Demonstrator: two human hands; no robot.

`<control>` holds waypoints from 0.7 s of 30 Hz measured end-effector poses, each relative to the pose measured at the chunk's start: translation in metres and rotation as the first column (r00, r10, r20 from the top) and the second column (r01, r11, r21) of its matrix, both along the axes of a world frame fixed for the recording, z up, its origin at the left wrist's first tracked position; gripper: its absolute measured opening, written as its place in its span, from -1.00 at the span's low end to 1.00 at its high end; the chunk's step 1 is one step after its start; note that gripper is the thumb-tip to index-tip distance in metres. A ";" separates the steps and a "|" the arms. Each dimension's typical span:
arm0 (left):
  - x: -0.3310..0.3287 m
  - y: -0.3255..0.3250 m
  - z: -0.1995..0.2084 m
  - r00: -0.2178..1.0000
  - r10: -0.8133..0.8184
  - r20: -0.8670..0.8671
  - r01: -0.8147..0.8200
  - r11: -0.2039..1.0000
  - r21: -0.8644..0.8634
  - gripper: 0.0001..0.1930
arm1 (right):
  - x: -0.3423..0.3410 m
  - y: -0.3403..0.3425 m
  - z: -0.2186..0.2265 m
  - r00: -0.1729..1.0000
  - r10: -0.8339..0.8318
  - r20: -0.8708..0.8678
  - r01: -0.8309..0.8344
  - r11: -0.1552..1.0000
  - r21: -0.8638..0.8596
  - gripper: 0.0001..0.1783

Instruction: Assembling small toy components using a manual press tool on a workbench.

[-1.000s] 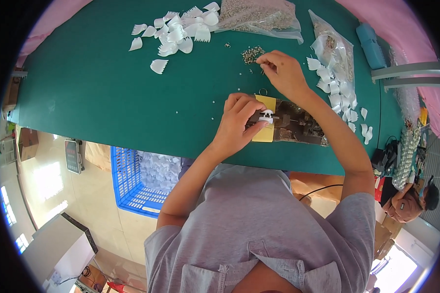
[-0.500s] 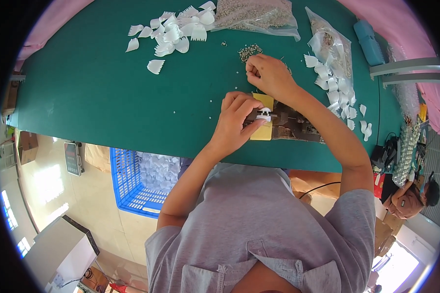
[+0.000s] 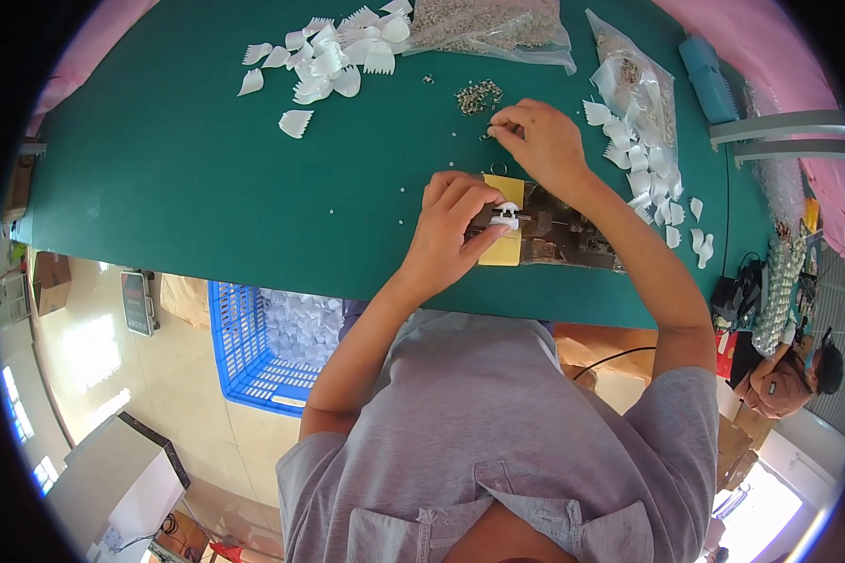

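My left hand (image 3: 449,223) is closed on a small white plastic piece with prongs (image 3: 505,218), thumb below and fingers above. It keeps the piece at the yellow plate (image 3: 503,250) of a dark metal fixture (image 3: 559,236) on the table. Farther off, my right hand (image 3: 546,145) has thumb and index finger pinched together. A tiny dark bit shows by those fingertips, too small to name; I cannot tell whether it is held. Just beyond lies a little heap of small metal parts (image 3: 479,97). A thin ring (image 3: 499,170) lies behind the yellow plate.
White comb-edged plastic pieces lie at far left (image 3: 327,62) and right (image 3: 640,169) on the green table (image 3: 207,188). Clear bags of small parts (image 3: 488,26) lie at the back. A blue crate (image 3: 244,361) of white pieces stands below. Another person (image 3: 781,385) is at far right.
My right hand has moved slightly right, away from the metal heap, uncovering more of it. My left hand stays at the fixture with the white piece.
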State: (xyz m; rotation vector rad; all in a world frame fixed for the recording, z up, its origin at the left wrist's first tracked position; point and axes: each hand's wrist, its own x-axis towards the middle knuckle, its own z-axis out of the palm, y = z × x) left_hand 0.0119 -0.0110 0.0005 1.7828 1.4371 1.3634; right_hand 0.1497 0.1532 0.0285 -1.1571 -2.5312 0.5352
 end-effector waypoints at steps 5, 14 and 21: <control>0.001 0.001 0.000 1.000 -0.006 -0.014 0.006 1.000 0.005 -0.66 | -0.006 -0.005 -0.002 0.999 -0.050 0.009 0.050 0.997 -0.066 -0.86; 0.002 0.000 0.000 1.000 0.001 -0.001 -0.001 1.000 -0.026 -0.66 | -0.008 0.004 0.007 0.994 0.084 -0.075 -0.101 0.955 -0.279 -0.86; 0.001 0.002 0.002 0.999 0.025 -0.033 -0.025 1.000 0.017 -0.70 | 0.048 -0.046 0.060 0.974 0.060 -0.217 -0.164 0.849 -0.502 -0.86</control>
